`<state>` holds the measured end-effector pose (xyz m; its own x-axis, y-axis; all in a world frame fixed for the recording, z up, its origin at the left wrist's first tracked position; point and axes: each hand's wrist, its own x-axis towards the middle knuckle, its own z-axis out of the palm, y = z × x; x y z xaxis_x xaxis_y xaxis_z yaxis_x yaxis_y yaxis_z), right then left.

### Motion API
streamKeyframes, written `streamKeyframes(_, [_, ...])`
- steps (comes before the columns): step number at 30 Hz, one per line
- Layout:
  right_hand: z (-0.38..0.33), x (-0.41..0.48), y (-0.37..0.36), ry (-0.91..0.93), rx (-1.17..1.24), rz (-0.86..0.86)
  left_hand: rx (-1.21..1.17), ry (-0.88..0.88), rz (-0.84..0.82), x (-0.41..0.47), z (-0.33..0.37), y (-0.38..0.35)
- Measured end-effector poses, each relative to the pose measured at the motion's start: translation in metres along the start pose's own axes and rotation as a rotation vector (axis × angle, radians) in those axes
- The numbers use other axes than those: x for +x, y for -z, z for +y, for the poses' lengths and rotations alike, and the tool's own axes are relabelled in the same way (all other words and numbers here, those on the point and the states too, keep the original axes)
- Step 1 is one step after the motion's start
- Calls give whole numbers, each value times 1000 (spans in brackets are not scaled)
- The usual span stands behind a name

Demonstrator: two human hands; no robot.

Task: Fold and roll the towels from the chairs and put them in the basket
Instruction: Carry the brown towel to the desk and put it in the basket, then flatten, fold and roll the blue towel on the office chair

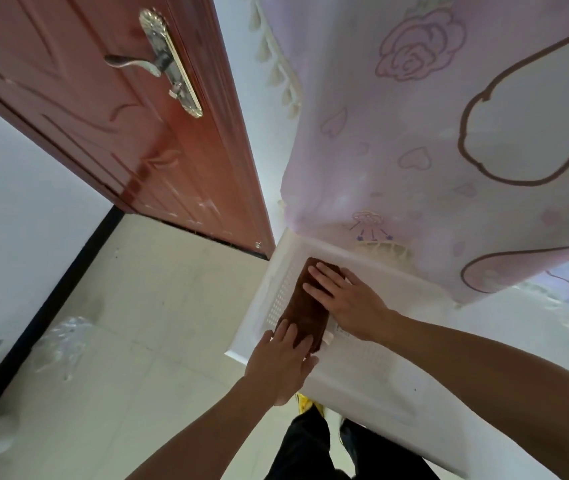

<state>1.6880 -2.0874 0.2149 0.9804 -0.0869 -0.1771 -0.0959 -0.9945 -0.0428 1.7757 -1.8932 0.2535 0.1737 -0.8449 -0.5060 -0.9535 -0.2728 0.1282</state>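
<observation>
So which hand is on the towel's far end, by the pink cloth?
The right hand, flat on the far end of the brown towel; the left hand presses the near end.

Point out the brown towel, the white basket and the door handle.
brown towel [305, 313], head view, uncovered middle of the cloth.
white basket [279, 299], head view, perforated left wall.
door handle [127, 62], head view, lever arm.
</observation>
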Motion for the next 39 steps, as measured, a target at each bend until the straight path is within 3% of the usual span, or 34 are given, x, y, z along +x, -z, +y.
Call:
streamKeyframes(7, [12, 8, -24, -76, -9, -154, -60, 11, -122, 0, 2, 8])
streamKeyframes(13, [9, 14, -19, -61, 33, -134, -29, 25, -163, 2, 2, 8])
streamKeyframes(16, [9, 11, 10, -75, 97, -171, 19, 26, -92, -9, 7, 7])
streamKeyframes(20, [27, -2, 45, -179, 242, 66, 47, 43, 106, -41, 10, 6])
streamKeyframes(25, [22, -5, 85, -158, 164, 264, 48, 302, 184, -88, 17, 6])
streamKeyframes(32, [-120, -20, 111, 223, 246, 228, -135, 698, 214, -216, 49, -38])
streamKeyframes(39, [-333, -29, 118, 677, 161, 148, -300, 1094, 245, -391, 74, -118])
